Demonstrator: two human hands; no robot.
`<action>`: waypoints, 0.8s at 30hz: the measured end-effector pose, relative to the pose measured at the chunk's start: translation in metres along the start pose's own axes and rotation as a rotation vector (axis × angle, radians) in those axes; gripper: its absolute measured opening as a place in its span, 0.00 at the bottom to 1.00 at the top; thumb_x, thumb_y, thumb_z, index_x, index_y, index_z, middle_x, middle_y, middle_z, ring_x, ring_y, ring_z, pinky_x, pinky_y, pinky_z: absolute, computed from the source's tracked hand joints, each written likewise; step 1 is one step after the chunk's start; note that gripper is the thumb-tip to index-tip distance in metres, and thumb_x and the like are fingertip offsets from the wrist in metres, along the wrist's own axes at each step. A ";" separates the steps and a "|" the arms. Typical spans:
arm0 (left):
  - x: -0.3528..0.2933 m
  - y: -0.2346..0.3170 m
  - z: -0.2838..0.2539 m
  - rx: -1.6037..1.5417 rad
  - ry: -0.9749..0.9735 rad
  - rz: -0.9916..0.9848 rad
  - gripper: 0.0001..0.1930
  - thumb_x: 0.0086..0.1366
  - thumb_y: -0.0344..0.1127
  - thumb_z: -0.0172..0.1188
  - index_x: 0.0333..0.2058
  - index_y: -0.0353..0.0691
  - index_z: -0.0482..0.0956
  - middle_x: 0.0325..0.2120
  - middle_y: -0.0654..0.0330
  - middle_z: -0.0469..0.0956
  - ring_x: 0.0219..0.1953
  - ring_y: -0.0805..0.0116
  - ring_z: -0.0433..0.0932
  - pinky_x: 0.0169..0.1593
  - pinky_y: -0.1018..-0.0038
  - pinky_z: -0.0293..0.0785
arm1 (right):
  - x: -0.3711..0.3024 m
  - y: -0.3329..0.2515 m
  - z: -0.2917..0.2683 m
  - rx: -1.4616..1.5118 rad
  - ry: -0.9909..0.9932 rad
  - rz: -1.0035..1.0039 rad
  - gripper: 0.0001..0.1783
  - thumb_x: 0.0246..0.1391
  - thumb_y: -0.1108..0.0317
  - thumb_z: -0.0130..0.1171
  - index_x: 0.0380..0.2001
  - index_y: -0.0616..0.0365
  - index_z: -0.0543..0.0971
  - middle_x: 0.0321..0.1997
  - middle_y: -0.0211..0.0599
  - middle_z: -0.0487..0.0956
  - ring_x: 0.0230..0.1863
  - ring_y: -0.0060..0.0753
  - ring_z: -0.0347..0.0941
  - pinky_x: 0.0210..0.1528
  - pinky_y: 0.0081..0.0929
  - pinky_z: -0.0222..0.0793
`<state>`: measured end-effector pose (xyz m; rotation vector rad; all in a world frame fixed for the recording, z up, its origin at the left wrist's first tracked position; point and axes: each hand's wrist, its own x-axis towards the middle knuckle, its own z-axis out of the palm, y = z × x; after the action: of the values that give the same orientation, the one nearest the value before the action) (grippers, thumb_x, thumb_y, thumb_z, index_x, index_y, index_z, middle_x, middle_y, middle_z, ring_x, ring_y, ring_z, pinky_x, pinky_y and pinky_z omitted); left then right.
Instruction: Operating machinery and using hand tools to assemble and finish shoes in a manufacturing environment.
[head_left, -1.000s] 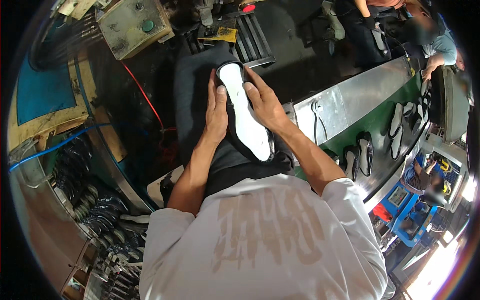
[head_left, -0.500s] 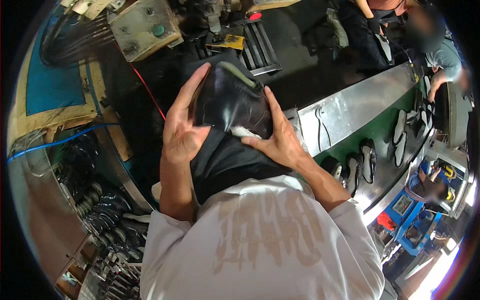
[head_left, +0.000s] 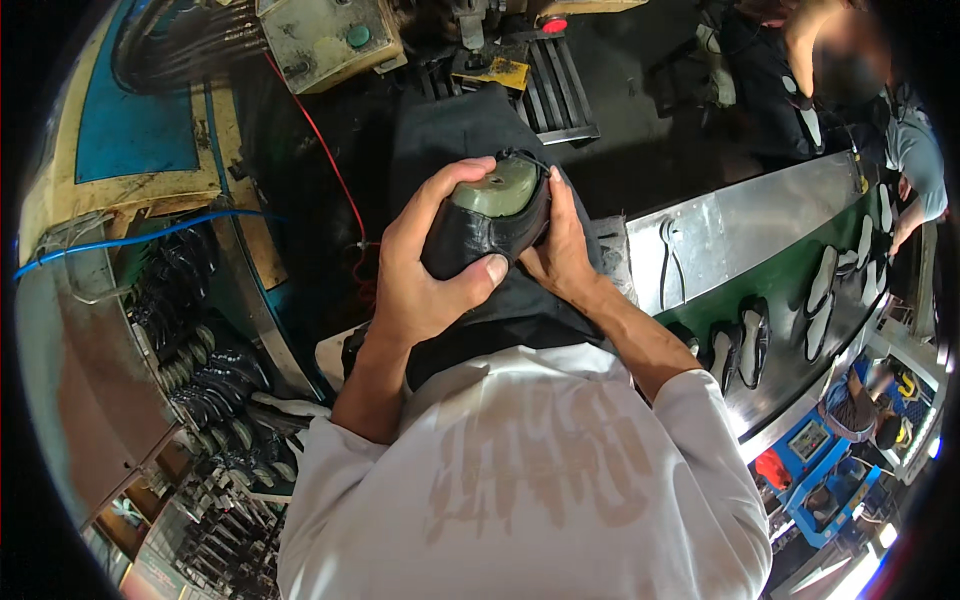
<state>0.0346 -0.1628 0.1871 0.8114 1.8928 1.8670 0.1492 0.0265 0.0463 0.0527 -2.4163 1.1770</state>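
Observation:
Above my lap I hold a black leather shoe upper (head_left: 462, 240) stretched over a greenish shoe last (head_left: 500, 192). The smooth top of the last, with a small hole in it, faces up toward me. My left hand (head_left: 425, 275) wraps the near left side, its thumb on the leather and its fingers reaching to the last's edge. Against the opposite side presses my right hand (head_left: 566, 245), fingertips at the upper's rim by a dark lace or cord. The underside of the shoe is hidden.
Ahead stands a machine with a control box (head_left: 330, 45) and a slatted metal part (head_left: 562, 92). Pincers (head_left: 672, 262) lie on a metal ledge (head_left: 750, 225) at right. Beyond it, several shoes (head_left: 752, 340) rest on a green-lit belt near other people. Racked black shoes (head_left: 215, 375) stand left.
The shoe has turned in my hands, so the last's top now faces me. My left hand has closed round it, and my right hand has shifted along its side.

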 end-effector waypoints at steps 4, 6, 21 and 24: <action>0.039 -0.003 -0.023 -0.165 -0.081 -0.155 0.45 0.54 0.43 0.78 0.71 0.41 0.73 0.66 0.56 0.76 0.68 0.60 0.74 0.75 0.65 0.62 | 0.050 -0.023 -0.038 0.072 -0.137 0.168 0.69 0.49 0.68 0.83 0.84 0.63 0.45 0.74 0.65 0.68 0.73 0.66 0.68 0.76 0.48 0.64; 0.071 -0.025 -0.038 -0.208 -0.073 -0.142 0.45 0.60 0.46 0.77 0.74 0.42 0.69 0.66 0.57 0.75 0.66 0.62 0.75 0.70 0.66 0.69 | 0.076 -0.023 -0.063 0.306 -0.332 0.398 0.65 0.53 0.62 0.83 0.83 0.64 0.51 0.76 0.62 0.69 0.76 0.58 0.68 0.78 0.40 0.62; 0.168 -0.167 -0.039 0.315 -0.292 -0.084 0.13 0.75 0.27 0.60 0.54 0.33 0.86 0.45 0.55 0.86 0.49 0.62 0.85 0.56 0.70 0.78 | 0.065 -0.030 -0.096 -0.591 -0.593 -0.030 0.46 0.48 0.62 0.77 0.71 0.16 0.75 0.85 0.52 0.54 0.67 0.72 0.67 0.58 0.55 0.82; 0.165 -0.187 -0.060 0.283 -0.373 -0.021 0.12 0.75 0.28 0.61 0.54 0.32 0.86 0.48 0.54 0.87 0.52 0.61 0.85 0.58 0.69 0.78 | 0.067 -0.020 -0.098 -0.493 -0.640 0.001 0.48 0.47 0.63 0.77 0.71 0.14 0.75 0.86 0.54 0.52 0.68 0.73 0.66 0.62 0.60 0.78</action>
<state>-0.1575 -0.0995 0.0283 1.1341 1.9286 1.3335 0.1304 0.0989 0.1412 0.3138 -3.1980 0.5774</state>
